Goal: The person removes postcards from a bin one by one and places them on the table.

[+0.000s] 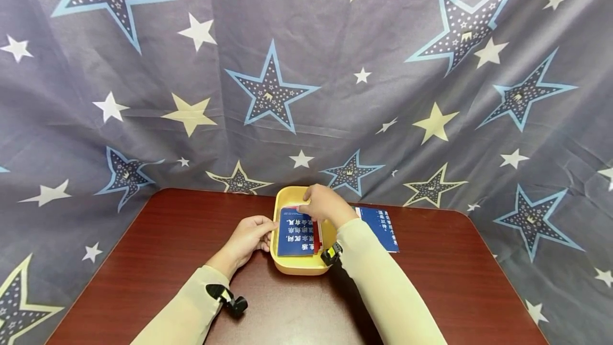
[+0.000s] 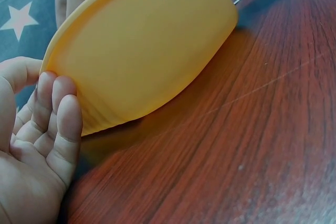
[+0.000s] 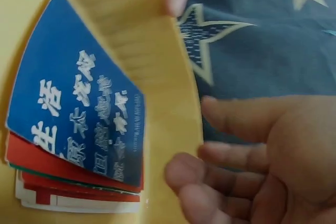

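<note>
Card [image 1: 296,232] w/ 生活 in tray [image 1: 292,269]; L hand [image 1: 248,237] pinches rim [image 2: 61,34], R hand [image 1: 329,204] grip unclear.

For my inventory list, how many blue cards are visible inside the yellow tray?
1: a blue card on top of the stack in the yellow tray. Others may be hidden underneath.

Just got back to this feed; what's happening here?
A person has both hands at a yellow tray. The left hand pinches its left side; the right hand is at the far rim, though whether it grips is unclear. Inside, a blue card with white writing lies on top of a stack with red and white edges. Another blue card lies on the table to the right, partly hidden by the right sleeve.
</note>
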`<state>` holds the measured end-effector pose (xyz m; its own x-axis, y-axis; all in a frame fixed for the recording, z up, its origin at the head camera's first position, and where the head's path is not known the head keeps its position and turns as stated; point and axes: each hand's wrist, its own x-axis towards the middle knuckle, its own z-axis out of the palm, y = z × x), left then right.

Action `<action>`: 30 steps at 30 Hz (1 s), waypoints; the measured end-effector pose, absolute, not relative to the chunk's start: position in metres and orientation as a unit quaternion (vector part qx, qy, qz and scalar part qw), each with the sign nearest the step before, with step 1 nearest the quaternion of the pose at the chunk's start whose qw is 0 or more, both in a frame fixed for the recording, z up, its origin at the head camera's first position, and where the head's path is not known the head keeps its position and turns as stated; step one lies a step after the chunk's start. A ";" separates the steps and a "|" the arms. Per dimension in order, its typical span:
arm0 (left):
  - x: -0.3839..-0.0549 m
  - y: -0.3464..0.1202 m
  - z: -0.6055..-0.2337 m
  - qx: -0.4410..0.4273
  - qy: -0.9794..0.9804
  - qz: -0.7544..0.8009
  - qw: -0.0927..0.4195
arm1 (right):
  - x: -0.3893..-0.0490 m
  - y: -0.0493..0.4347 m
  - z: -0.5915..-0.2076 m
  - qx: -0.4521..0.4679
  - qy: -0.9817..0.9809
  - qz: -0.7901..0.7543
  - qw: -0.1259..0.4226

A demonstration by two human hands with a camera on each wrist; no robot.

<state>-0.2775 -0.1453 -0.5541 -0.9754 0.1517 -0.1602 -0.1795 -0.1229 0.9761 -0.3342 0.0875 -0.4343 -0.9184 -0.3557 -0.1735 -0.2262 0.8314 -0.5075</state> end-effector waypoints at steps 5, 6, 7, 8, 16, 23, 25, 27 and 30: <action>-0.278 -0.146 -0.556 -0.006 0.653 0.749 0.110 | -0.345 0.074 -0.442 -0.130 0.964 -0.197 0.122; -0.278 -0.146 -0.556 -0.006 0.653 0.749 0.110 | -0.348 0.072 -0.444 -0.127 0.966 -0.187 0.126; -0.278 -0.146 -0.556 -0.007 0.653 0.749 0.110 | -0.350 0.070 -0.447 -0.125 0.967 -0.179 0.130; -0.278 -0.146 -0.557 -0.008 0.654 0.749 0.111 | -0.352 0.069 -0.449 -0.122 0.968 -0.171 0.135; -0.279 -0.146 -0.557 -0.007 0.652 0.751 0.109 | -0.355 0.061 -0.460 -0.120 0.981 -0.081 0.125; -0.279 -0.145 -0.557 -0.004 0.648 0.754 0.113 | -0.354 0.062 -0.465 -0.127 0.983 -0.052 0.125; -0.278 -0.145 -0.556 -0.005 0.648 0.753 0.112 | -0.354 0.064 -0.464 -0.120 0.981 -0.072 0.136; -0.278 -0.146 -0.556 -0.006 0.649 0.753 0.112 | -0.354 0.066 -0.461 -0.115 0.979 -0.091 0.141; -0.277 -0.146 -0.554 -0.003 0.650 0.752 0.111 | -0.366 0.072 -0.469 -0.121 0.979 -0.108 0.120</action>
<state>-0.2770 -0.1460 -0.5537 -0.9754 0.1632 -0.1484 -0.1704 -0.1306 0.9767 -0.3656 0.0721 -0.4691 -0.9422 -0.2622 -0.2087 -0.2104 0.9475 -0.2406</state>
